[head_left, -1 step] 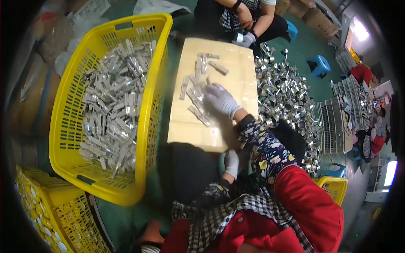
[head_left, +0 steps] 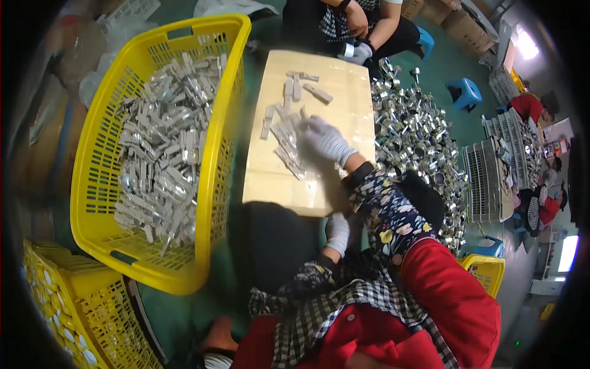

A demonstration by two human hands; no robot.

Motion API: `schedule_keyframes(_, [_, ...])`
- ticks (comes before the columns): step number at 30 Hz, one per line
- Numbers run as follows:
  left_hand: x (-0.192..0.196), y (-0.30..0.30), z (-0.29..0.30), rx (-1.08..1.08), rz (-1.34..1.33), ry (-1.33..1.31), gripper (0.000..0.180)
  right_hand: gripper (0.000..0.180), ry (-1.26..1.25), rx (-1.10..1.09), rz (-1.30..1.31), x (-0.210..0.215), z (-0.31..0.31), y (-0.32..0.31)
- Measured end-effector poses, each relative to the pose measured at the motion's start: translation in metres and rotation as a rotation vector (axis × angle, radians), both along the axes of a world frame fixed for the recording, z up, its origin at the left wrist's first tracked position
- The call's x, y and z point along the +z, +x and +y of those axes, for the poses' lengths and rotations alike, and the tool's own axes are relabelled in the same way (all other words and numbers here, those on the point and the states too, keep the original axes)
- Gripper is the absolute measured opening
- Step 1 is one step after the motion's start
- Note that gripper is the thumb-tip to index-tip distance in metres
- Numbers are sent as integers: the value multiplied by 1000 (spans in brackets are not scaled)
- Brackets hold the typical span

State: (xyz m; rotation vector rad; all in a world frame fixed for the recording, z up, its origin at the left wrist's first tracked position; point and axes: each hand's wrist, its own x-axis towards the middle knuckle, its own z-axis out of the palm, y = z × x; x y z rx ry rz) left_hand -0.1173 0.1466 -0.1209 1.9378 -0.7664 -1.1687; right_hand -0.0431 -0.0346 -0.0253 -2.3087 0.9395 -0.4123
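Note:
A pale yellow board (head_left: 341,92) lies before me with several loose, flat grey elongated pieces (head_left: 318,93) on its left half. My right hand (head_left: 329,140), in a striped light glove, is over the cluster of these pieces (head_left: 284,136) at the board's middle. Its fingers are bunched and blurred, and a thin grey tip pokes up by them; what they hold is unclear. Also gloved, my left hand (head_left: 337,235) rests low at the board's near edge, by my dark-clad knee. Its fingertips are hard to make out there.
A large yellow basket (head_left: 213,178) full of similar grey pieces stands left. Shiny metal fittings (head_left: 412,135) are heaped right of the board. Across sits another person, with a gloved hand (head_left: 358,54) near the far edge. A yellow crate (head_left: 110,313) is lower left; a blue stool (head_left: 465,93) stands farther right.
My right hand has shifted slightly to the right over the board. The whole view has tilted a little, so the board and basket appear slightly higher.

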Motion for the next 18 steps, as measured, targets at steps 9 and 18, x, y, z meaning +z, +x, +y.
schedule_keyframes(9, [32,9,-10,-95,-62,-156,35,26,277,-237,-50,25,-7,-60])
schedule_keyframes(18, [-54,-19,-24,232,439,-330,33,34,-60,-227,413,24,6,-22])
